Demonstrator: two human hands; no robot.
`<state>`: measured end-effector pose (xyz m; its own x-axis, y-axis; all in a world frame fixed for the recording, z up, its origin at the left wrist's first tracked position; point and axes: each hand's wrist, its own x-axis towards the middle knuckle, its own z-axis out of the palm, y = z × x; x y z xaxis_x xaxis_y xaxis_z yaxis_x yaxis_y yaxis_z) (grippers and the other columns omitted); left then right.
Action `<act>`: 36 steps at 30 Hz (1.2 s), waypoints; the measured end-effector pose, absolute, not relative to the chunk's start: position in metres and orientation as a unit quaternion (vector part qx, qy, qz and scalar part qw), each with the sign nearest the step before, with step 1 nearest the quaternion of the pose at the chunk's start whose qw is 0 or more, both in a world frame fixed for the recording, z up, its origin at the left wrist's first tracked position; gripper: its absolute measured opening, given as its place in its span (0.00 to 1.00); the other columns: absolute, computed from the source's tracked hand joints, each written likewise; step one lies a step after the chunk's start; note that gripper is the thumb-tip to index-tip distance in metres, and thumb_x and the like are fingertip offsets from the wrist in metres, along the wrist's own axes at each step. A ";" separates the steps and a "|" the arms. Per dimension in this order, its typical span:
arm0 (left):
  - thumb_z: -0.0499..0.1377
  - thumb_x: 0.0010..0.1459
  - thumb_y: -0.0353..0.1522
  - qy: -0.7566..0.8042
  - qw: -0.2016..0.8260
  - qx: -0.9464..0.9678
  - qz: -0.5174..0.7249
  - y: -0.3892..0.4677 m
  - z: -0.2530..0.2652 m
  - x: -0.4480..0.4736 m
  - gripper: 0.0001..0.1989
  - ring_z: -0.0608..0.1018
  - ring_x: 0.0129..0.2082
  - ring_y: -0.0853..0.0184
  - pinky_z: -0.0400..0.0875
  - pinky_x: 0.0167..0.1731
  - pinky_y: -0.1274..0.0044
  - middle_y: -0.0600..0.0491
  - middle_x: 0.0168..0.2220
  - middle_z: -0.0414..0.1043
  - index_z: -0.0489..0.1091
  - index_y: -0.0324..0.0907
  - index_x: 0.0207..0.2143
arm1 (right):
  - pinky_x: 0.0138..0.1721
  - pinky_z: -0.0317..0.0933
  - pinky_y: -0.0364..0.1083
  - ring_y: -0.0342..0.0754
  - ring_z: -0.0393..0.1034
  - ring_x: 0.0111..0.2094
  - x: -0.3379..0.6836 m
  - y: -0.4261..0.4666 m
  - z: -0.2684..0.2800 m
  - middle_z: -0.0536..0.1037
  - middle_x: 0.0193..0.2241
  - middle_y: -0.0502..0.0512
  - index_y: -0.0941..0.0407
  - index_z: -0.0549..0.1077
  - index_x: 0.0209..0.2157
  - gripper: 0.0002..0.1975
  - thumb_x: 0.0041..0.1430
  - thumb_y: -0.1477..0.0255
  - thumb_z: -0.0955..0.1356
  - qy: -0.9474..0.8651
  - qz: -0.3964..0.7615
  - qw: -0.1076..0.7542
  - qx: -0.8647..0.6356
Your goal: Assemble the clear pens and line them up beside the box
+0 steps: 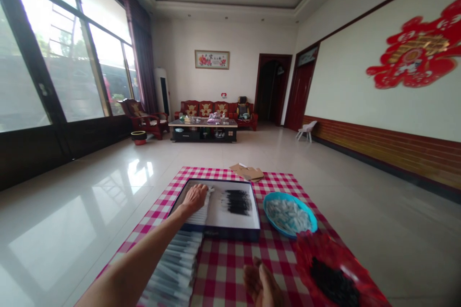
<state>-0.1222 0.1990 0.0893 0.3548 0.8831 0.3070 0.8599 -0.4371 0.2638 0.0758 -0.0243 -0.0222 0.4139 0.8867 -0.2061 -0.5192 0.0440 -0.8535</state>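
My left hand (196, 196) is over the left part of a shallow blue-rimmed box (230, 233), its fingers curled down at a row of thin white sticks (199, 215). What its fingertips pinch is mostly hidden. Farther right in the same box lies a row of thin black pieces (237, 202). Below my left forearm, a pile of translucent pen-like tubes with whitish ends (176, 268) lies on the cloth. My right hand (262, 282) hovers near the front edge, blurred, with thumb and fingers apart and nothing visible in them.
A blue basin (314, 223) of translucent whitish pieces stands right of the box. In front of it is a red bowl (306, 249) with small black pieces. Brown cardboard (248, 171) lies at the far edge of the checked tablecloth (223, 264).
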 end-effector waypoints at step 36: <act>0.40 0.64 0.48 0.528 0.354 0.514 0.576 0.059 -0.025 -0.004 0.23 0.66 0.18 0.69 0.61 0.22 0.79 0.56 0.19 0.64 0.65 0.45 0.29 | 0.44 0.61 0.43 0.50 0.74 0.40 0.085 0.160 0.056 0.80 0.36 0.58 0.55 0.80 0.35 0.15 0.50 0.81 0.64 -0.778 0.060 0.099 -0.617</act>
<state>-0.0038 0.0586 -0.0253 -0.2211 0.9507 0.2176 0.1344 -0.1913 0.9723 0.0853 0.1604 0.0565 -0.2184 0.9726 0.0799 0.9490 0.2308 -0.2147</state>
